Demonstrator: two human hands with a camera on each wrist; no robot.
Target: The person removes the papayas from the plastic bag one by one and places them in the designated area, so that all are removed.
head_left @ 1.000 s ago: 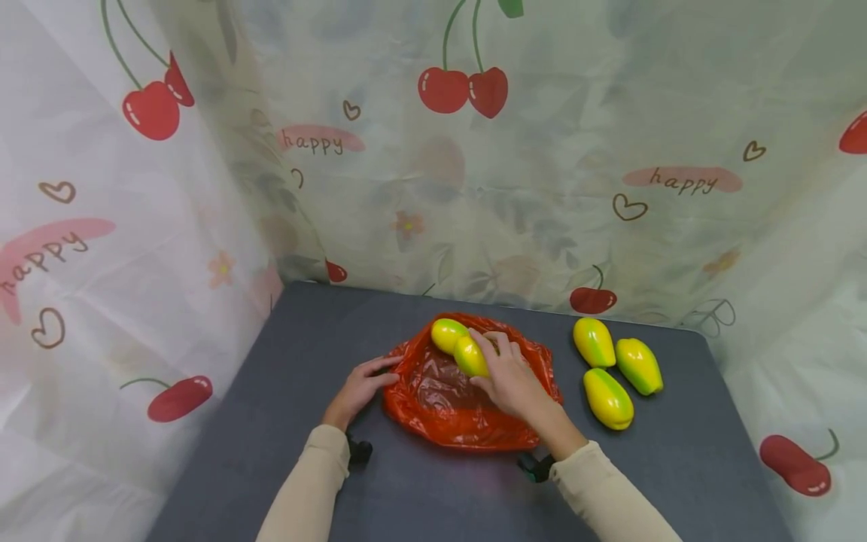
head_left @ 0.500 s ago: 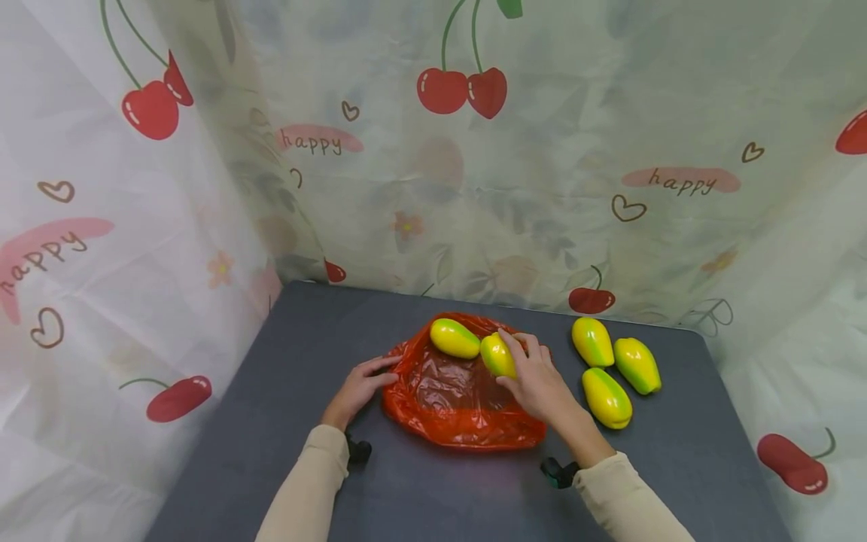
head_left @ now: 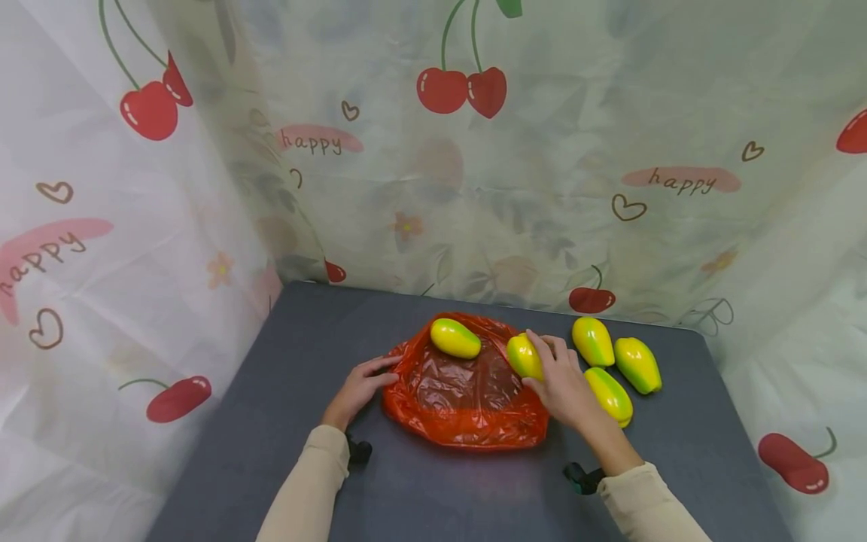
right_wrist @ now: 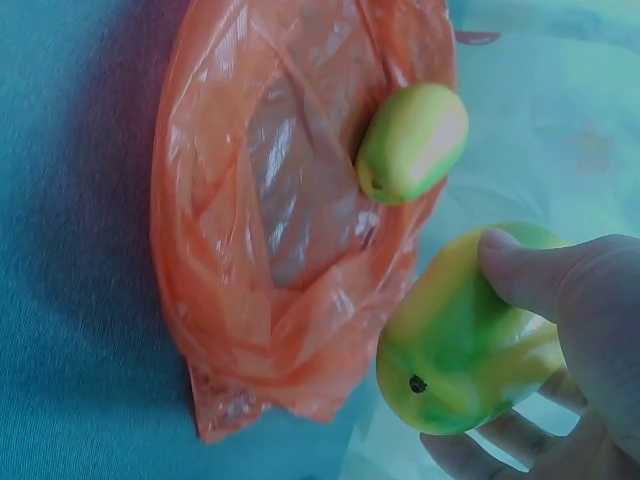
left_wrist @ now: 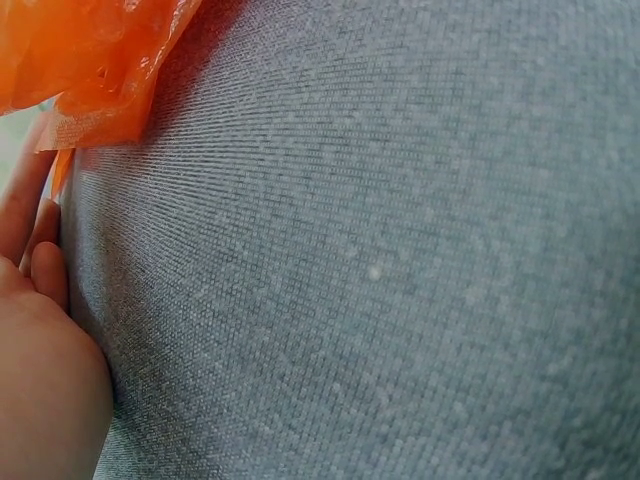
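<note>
A red plastic bag [head_left: 467,429] lies on the table with its mouth spread wide. One yellow-green mango [head_left: 455,338] rests inside, toward the back left. My left hand [head_left: 359,391] holds the bag's left rim between thumb and fingers; in the left wrist view the fingers reach behind a flap of the bag [left_wrist: 110,80]. At the bag's right rim, my right hand [head_left: 565,384] grips a second mango [head_left: 523,355]. The right wrist view shows this mango [right_wrist: 460,340] with thumb on one side and fingers beneath, its dark stem spot facing the bag.
Three more mangoes lie close together right of the bag: one at the back [head_left: 593,342], one at the right [head_left: 637,366], and one nearer [head_left: 609,395], partly behind my right hand. A cherry-printed curtain [head_left: 474,226] stands behind the dark grey table [head_left: 271,391].
My right hand has moved right with its mango, from beside the other mango inside the bag to the right rim. The mango inside now shows fully. My left hand stays in place.
</note>
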